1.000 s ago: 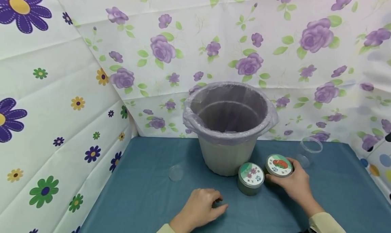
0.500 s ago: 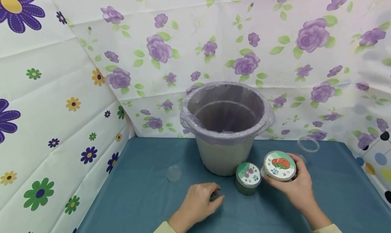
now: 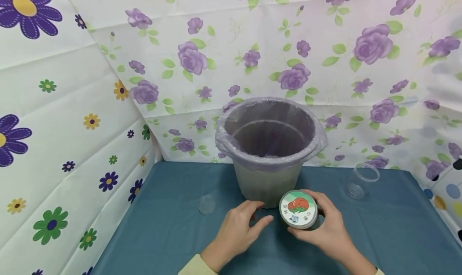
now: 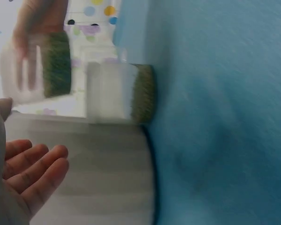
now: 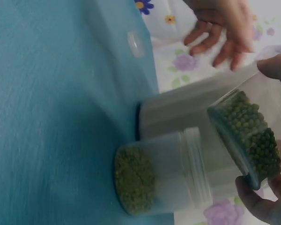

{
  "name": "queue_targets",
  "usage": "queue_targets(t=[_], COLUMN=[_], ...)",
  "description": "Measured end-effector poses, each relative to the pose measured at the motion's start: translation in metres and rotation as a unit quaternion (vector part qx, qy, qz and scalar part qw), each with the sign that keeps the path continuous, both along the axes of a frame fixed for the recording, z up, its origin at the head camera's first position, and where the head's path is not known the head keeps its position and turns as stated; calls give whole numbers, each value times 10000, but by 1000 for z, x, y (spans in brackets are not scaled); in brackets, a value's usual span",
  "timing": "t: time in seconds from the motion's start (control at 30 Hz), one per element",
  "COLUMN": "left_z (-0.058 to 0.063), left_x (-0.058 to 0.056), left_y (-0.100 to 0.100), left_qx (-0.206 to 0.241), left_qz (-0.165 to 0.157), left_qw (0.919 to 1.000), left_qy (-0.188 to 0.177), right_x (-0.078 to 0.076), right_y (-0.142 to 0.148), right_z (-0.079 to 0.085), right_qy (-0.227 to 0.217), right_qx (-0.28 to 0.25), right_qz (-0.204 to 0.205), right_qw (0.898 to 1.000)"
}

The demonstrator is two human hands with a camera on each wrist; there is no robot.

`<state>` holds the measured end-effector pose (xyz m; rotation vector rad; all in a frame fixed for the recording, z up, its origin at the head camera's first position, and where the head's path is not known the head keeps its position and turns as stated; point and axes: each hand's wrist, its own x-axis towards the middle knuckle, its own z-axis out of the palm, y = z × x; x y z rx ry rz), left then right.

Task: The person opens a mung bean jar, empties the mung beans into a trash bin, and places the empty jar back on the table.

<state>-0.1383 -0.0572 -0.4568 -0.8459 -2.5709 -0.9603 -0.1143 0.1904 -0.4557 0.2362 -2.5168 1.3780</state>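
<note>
My right hand (image 3: 326,229) grips a clear lidded jar (image 3: 298,209), its white-and-green lid label printed with red fruit. Green beans fill its lower part in the right wrist view, where it tilts clear of the table. A second clear jar (image 5: 154,171), holding small brownish-green grains, stands upright on the table beside the bucket. In the head view the held jar covers it. Left of the held jar, my left hand (image 3: 238,233) hovers with loosely bent fingers and thumb apart, holding nothing.
Behind the hands stands a pale bucket (image 3: 268,187) lined with a thin lavender bag. A clear round disc (image 3: 206,204) lies on the blue table cover (image 3: 169,235) to the left. A clear open container (image 3: 355,191) stands at the right. Flowered cloths (image 3: 238,34) enclose the table.
My right hand has lifted the fruit-labelled jar and carried it left over the second jar. My left hand has come slightly up and closer to the held jar.
</note>
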Motion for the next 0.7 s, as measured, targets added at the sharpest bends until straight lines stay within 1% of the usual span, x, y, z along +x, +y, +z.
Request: queue_targets(t=[0.07, 0.13, 0.2, 0.3, 0.4, 0.47, 0.6, 0.7], left_z=[7, 15, 21, 29, 32, 33, 32, 32], left_x=[3, 5, 8, 11, 14, 15, 15, 15], left_y=[2, 5, 8, 13, 17, 18, 21, 21], left_qx=[102, 64, -130, -560, -840, -934, -1019, -996], left_qz=[-181, -340, -475, -574, -595, -571, -437, -363], left_qw=[9994, 9983, 9972, 9951, 9926, 9918, 9922, 9932], left_qy=[-268, -476, -560, -577, -640, -656, -563, -473], right_x=[0, 0, 0, 2, 4, 5, 6, 7], right_y=[-4, -8, -12, -15, -18, -21, -27, -30], right_z=[-1, -2, -1, 1, 3, 2, 1, -1], right_qy=[-37, -61, -58, -91, -129, -165, -239, -266], right_qx=[121, 174, 183, 119, 60, 64, 18, -104], right_qz=[88, 213, 412, 743, 1006, 1070, 1154, 1300], right_qw=[9999, 9996, 9990, 9971, 9948, 9941, 9930, 9911])
